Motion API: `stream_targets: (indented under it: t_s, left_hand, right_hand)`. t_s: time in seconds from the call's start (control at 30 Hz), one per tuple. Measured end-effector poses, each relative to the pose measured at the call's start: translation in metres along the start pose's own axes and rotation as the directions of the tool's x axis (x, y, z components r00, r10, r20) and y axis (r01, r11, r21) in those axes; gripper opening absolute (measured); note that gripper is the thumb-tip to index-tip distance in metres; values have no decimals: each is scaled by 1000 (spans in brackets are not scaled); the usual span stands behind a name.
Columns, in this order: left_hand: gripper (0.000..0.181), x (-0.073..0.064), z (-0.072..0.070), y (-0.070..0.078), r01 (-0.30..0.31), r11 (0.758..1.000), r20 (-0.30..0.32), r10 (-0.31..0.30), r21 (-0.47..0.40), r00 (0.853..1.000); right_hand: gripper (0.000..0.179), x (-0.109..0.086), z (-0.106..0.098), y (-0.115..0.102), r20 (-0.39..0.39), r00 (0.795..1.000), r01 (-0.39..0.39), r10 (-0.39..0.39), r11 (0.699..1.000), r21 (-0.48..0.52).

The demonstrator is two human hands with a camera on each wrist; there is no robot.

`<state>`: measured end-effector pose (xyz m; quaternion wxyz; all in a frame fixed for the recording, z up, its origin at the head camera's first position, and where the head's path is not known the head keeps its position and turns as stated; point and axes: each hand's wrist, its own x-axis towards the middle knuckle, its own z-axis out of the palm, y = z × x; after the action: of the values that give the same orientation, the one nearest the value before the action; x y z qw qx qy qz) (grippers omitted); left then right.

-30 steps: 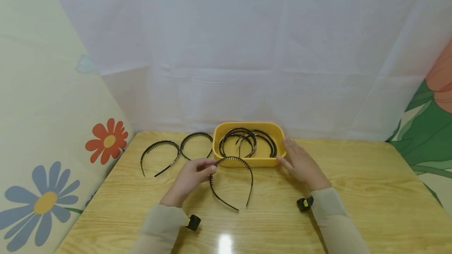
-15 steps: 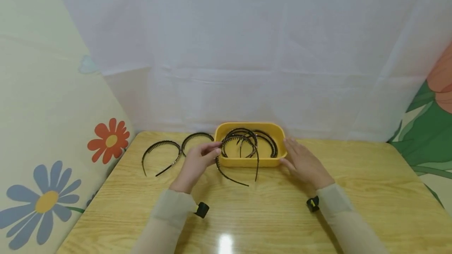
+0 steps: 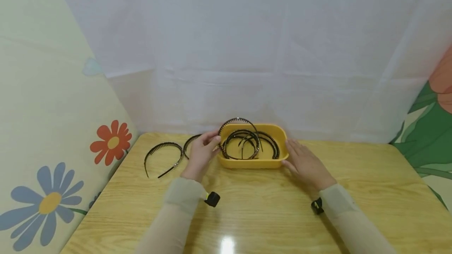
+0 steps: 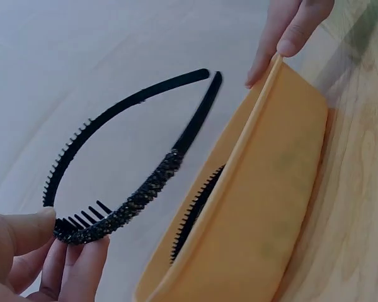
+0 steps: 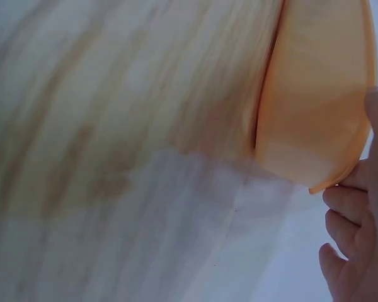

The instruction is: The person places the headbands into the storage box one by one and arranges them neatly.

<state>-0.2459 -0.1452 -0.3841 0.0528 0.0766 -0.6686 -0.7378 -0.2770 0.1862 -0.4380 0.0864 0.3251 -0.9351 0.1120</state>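
Between thumb and fingers, my left hand (image 3: pixel 202 154) pinches a black toothed headband (image 4: pixel 138 201) by its beaded side. This headband is tilted over the left part of a yellow plastic box (image 3: pixel 252 164), its free ends pointing away from the hand in the left wrist view. Several black headbands (image 3: pixel 277 148) lie inside the box, overlapping one another. At the box's right end, my right hand (image 3: pixel 307 164) grips the corner, thumb on the front side and fingers at the end wall (image 5: pixel 315 82).
Left of the box, a black headband with a sparkly section (image 3: pixel 164 143) lies on the wooden table (image 3: pixel 247 207). Another headband (image 3: pixel 187 144) beside it is partly hidden by my left hand. A white cloth (image 3: pixel 226 69) hangs behind the table.
My left hand has carried the headband up and away from me, from in front of the box to above its left part. The right hand stays at the box's right end.
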Motion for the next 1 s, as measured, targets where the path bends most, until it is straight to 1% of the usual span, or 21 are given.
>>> stream_targets:
  t_s: [0.07, 0.2, 0.33, 0.43, 0.57, 0.67, 0.77, 0.83, 0.9, 1.0]
  left_hand:
    - [38, 4, 4, -3, 18, 1000, -18, -18, -23, 1000]
    - [37, 10, 14, -8, 30, 999, -56, -33, -45, 998]
    - [36, 15, 26, -13, 21, 999, -90, -24, -33, 996]
    - [34, 18, 35, -19, 5, 1000, -112, -4, 10, 994]
    - [30, 21, 45, -24, -56, 993, -134, 70, 102, 988]
    - [26, 22, 51, -25, -101, 978, -143, 129, 185, 981]
    - [23, 23, 54, -26, -116, 957, -152, 160, 266, 975]
    - [23, 24, 56, -26, -125, 939, -159, 183, 319, 970]
    - [23, 25, 57, -27, -140, 925, -162, 207, 353, 965]
    - [24, 28, 58, -27, -157, 893, -163, 245, 423, 956]
  right_hand:
    - [69, 0, 0, 1, 0, 1000, 4, -4, 1000, -4]
    - [69, 2, 2, 2, -1, 1000, 12, -12, 1000, 0]
    - [68, 4, 1, 2, 0, 1000, 17, -17, 1000, -1]
    - [67, 3, 0, 2, 1, 1000, 12, -12, 1000, -11]
    - [67, 4, 0, 3, 13, 1000, -7, 7, 1000, -22]
    - [66, 5, 1, 3, 24, 1000, -20, 21, 1000, -17]
    - [66, 7, 3, 2, 29, 999, -31, 31, 1000, -4]
    - [67, 9, 4, 2, 34, 999, -34, 34, 999, -1]
    - [67, 11, 5, 1, 32, 999, -33, 33, 999, 6]
    - [67, 14, 7, -1, 20, 1000, -22, 22, 1000, 13]
